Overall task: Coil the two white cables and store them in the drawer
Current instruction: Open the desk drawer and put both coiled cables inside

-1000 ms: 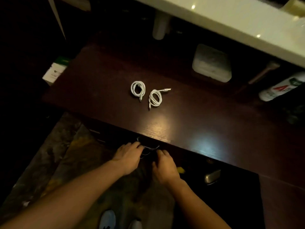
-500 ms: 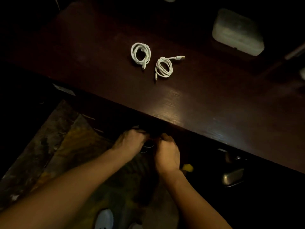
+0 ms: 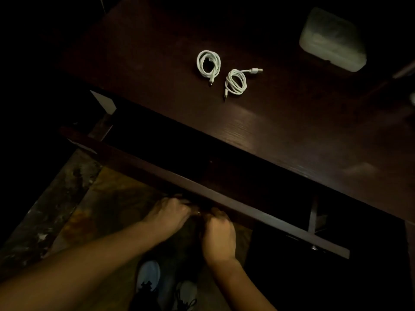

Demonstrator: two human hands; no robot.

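Observation:
Two coiled white cables lie side by side on the dark wooden desk top (image 3: 292, 135): the left cable (image 3: 208, 63) and the right cable (image 3: 235, 83), whose USB plug sticks out to the right. Below the desk edge the drawer (image 3: 224, 196) stands pulled out, its inside dark. My left hand (image 3: 168, 215) and my right hand (image 3: 219, 234) both grip the metal handle on the drawer's front panel, fingers curled around it. The handle itself is mostly hidden by my fingers.
A pale rectangular box (image 3: 332, 39) sits at the back right of the desk. My shoes (image 3: 166, 286) stand on the mottled floor under my arms. A metal drawer rail (image 3: 313, 216) shows at the drawer's right side.
The drawer has slid out from under the desk toward me, drawn by both hands on its handle. The cables have not moved.

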